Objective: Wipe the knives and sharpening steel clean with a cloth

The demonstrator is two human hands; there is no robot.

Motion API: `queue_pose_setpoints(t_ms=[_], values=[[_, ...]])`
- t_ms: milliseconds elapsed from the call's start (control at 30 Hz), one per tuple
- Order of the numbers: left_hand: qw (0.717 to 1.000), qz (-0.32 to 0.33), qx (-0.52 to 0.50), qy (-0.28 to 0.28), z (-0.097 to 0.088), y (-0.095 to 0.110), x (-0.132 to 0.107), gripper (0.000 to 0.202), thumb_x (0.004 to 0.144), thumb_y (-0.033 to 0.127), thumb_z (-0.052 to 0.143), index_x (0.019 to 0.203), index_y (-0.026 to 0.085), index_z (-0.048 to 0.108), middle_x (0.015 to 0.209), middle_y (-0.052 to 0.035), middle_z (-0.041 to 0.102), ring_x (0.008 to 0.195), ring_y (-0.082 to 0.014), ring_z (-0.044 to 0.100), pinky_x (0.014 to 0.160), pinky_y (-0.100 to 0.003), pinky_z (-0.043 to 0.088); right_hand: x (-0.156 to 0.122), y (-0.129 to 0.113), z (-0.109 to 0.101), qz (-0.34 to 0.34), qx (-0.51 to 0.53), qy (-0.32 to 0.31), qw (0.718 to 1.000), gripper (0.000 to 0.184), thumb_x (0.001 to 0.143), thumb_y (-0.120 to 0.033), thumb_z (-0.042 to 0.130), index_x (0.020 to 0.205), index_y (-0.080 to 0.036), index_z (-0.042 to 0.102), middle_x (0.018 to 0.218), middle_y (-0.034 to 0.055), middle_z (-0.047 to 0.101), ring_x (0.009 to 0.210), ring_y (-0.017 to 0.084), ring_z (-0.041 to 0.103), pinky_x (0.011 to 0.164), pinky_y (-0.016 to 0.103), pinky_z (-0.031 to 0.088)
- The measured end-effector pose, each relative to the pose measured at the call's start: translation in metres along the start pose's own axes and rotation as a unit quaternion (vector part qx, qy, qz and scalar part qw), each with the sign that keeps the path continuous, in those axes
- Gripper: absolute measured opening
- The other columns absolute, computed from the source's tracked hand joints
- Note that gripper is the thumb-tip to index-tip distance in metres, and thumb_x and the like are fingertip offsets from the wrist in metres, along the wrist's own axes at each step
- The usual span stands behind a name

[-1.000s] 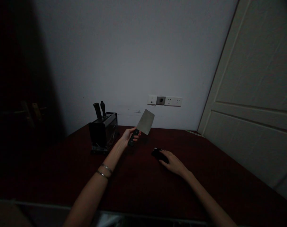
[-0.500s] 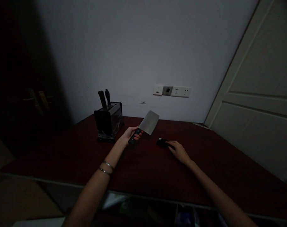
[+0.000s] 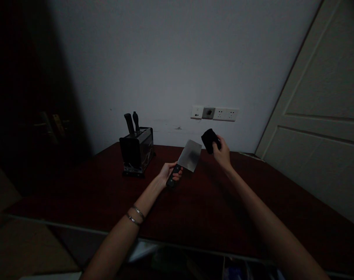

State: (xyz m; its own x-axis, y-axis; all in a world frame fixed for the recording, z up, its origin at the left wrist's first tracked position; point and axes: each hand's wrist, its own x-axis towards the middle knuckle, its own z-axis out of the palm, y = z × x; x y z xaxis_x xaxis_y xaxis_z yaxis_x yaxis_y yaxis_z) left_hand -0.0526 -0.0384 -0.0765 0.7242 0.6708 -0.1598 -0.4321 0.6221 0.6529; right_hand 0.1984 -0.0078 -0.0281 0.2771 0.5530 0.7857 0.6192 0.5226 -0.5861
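Note:
My left hand [image 3: 171, 174] is closed round the black handle of a cleaver [image 3: 190, 155], whose broad metal blade tilts up and to the right above the table. In my right hand [image 3: 222, 152] is a folded black cloth [image 3: 209, 140], pinched between thumb and fingers and raised to the right of the blade, apart from it. A knife block [image 3: 139, 149] with dark ends and shiny sides stands to the left of my left hand. Two black handles [image 3: 132, 123] stick up out of its top.
The dark red table [image 3: 194, 210] stretches from its pale front edge to the grey wall [image 3: 153, 58]. Wall sockets [image 3: 214, 113] sit above its back edge. A white panelled door [image 3: 323, 116] rises at the right. Dim items lie in an open space below the tabletop.
My right hand has lifted the black cloth off the table, up beside the blade. The cleaver has shifted slightly right and down in view, still in my left hand.

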Motion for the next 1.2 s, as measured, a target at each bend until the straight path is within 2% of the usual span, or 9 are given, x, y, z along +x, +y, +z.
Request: queue_pose_setpoints(t_ms=[100, 200, 333, 533, 767, 833, 933, 1133, 1200], values=[[1.0, 0.018, -0.005, -0.013, 0.005, -0.008, 0.001, 0.032, 0.087, 0.029, 0.03, 0.076, 0.007, 0.05, 0.053, -0.0012, 0.041, 0.035, -0.0043, 0.03, 0.03, -0.013, 0.022, 0.011, -0.018, 0.01, -0.126, -0.014, -0.126, 0.984, 0.041, 0.08, -0.02, 0.04, 0.119, -0.02, 0.052, 0.12, 0.0052, 0.058, 0.112, 0.02, 0.051, 0.098, 0.038, 0.037], [0.999, 0.027, -0.008, -0.027, 0.01, -0.014, 0.003, 0.036, 0.088, 0.031, 0.027, 0.074, 0.007, 0.05, 0.052, -0.0003, 0.04, 0.034, -0.0041, 0.029, 0.029, -0.014, 0.022, 0.009, -0.021, 0.017, -0.189, -0.041, -0.242, 0.951, 0.043, 0.078, -0.014, 0.04, 0.118, -0.021, 0.054, 0.127, 0.003, 0.053, 0.119, 0.018, 0.045, 0.104, 0.038, 0.031], [0.998, 0.037, -0.017, -0.04, 0.017, -0.021, 0.004, 0.042, 0.09, 0.033, 0.022, 0.072, 0.007, 0.05, 0.051, 0.0009, 0.037, 0.034, -0.0034, 0.027, 0.029, -0.013, 0.02, 0.007, -0.018, 0.021, -0.22, -0.059, -0.297, 0.927, 0.038, 0.081, -0.022, 0.046, 0.117, -0.02, 0.056, 0.132, 0.0051, 0.046, 0.124, 0.021, 0.039, 0.105, 0.042, 0.03], [0.997, 0.054, -0.032, -0.038, 0.025, -0.028, 0.004, 0.045, 0.09, 0.035, 0.021, 0.069, 0.008, 0.05, 0.05, 0.0024, 0.033, 0.034, -0.0035, 0.023, 0.029, -0.014, 0.017, 0.005, -0.02, 0.029, -0.196, -0.016, -0.264, 0.944, 0.029, 0.084, -0.029, 0.048, 0.107, -0.021, 0.063, 0.124, 0.0054, 0.054, 0.12, 0.021, 0.044, 0.102, 0.042, 0.034], [0.996, 0.077, -0.033, -0.015, 0.022, -0.03, 0.006, 0.045, 0.09, 0.035, 0.021, 0.067, 0.01, 0.049, 0.049, 0.0027, 0.033, 0.033, -0.0041, 0.023, 0.029, -0.014, 0.018, -0.054, -0.04, 0.021, -0.21, 0.042, -0.327, 0.92, 0.027, 0.083, -0.027, 0.05, 0.108, -0.024, 0.062, 0.119, 0.0033, 0.058, 0.118, 0.019, 0.046, 0.1, 0.04, 0.038], [0.996, 0.079, -0.033, -0.017, 0.022, -0.031, 0.006, 0.044, 0.09, 0.035, 0.021, 0.067, 0.01, 0.049, 0.049, 0.0029, 0.032, 0.033, -0.0043, 0.023, 0.029, -0.014, 0.018, -0.061, -0.045, 0.018, -0.216, 0.046, -0.331, 0.917, 0.027, 0.084, -0.026, 0.05, 0.107, -0.025, 0.062, 0.118, 0.002, 0.059, 0.118, 0.018, 0.047, 0.099, 0.04, 0.039], [0.996, 0.083, -0.023, -0.036, 0.022, -0.033, 0.005, 0.044, 0.09, 0.037, 0.023, 0.068, 0.01, 0.05, 0.05, 0.0029, 0.032, 0.034, -0.0042, 0.022, 0.028, -0.014, 0.018, -0.045, -0.046, 0.022, -0.216, 0.035, -0.293, 0.931, 0.024, 0.082, -0.023, 0.052, 0.101, -0.025, 0.065, 0.113, 0.0015, 0.062, 0.114, 0.019, 0.05, 0.097, 0.04, 0.041], [0.993, 0.089, -0.007, -0.073, 0.025, -0.034, 0.002, 0.043, 0.09, 0.039, 0.025, 0.069, 0.01, 0.05, 0.049, 0.0036, 0.032, 0.033, -0.0034, 0.02, 0.028, -0.014, 0.017, 0.021, -0.037, 0.045, -0.186, 0.013, -0.194, 0.963, 0.023, 0.08, -0.018, 0.052, 0.095, -0.022, 0.068, 0.111, 0.0041, 0.063, 0.113, 0.022, 0.051, 0.098, 0.042, 0.039], [0.993, 0.088, -0.008, -0.077, 0.025, -0.033, 0.001, 0.04, 0.089, 0.039, 0.028, 0.07, 0.01, 0.05, 0.05, 0.004, 0.032, 0.033, -0.0035, 0.021, 0.028, -0.014, 0.016, 0.026, -0.038, 0.049, -0.179, 0.01, -0.176, 0.968, 0.024, 0.08, -0.017, 0.051, 0.094, -0.023, 0.068, 0.111, 0.0034, 0.063, 0.112, 0.023, 0.052, 0.098, 0.043, 0.039]])
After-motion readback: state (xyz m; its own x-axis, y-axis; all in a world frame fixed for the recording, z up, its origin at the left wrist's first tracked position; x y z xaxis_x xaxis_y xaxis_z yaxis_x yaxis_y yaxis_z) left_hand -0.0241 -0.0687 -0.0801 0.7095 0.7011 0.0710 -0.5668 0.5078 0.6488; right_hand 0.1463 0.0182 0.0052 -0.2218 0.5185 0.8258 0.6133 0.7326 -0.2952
